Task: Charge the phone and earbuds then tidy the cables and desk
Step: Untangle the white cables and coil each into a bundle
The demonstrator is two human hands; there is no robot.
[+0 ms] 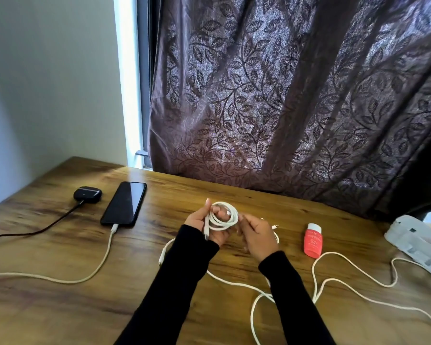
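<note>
A black phone [125, 203] lies face up at the desk's back left with a white cable [102, 262] plugged into its near end. Left of it sits a black earbuds case [87, 193] with a black cable [47, 224] plugged in. Over the middle of the desk my left hand [204, 226] holds a coiled white cable [223, 216] wound in loops. My right hand [255, 236] grips the same cable just right of the coil. More loose white cable [334, 282] trails across the desk to the right.
A red-orange sunscreen tube [313, 240] lies right of my hands. A white power strip [418, 241] sits at the right edge. A dark leaf-patterned curtain [284, 95] hangs behind the wooden desk [60, 314], and a wall stands to the left.
</note>
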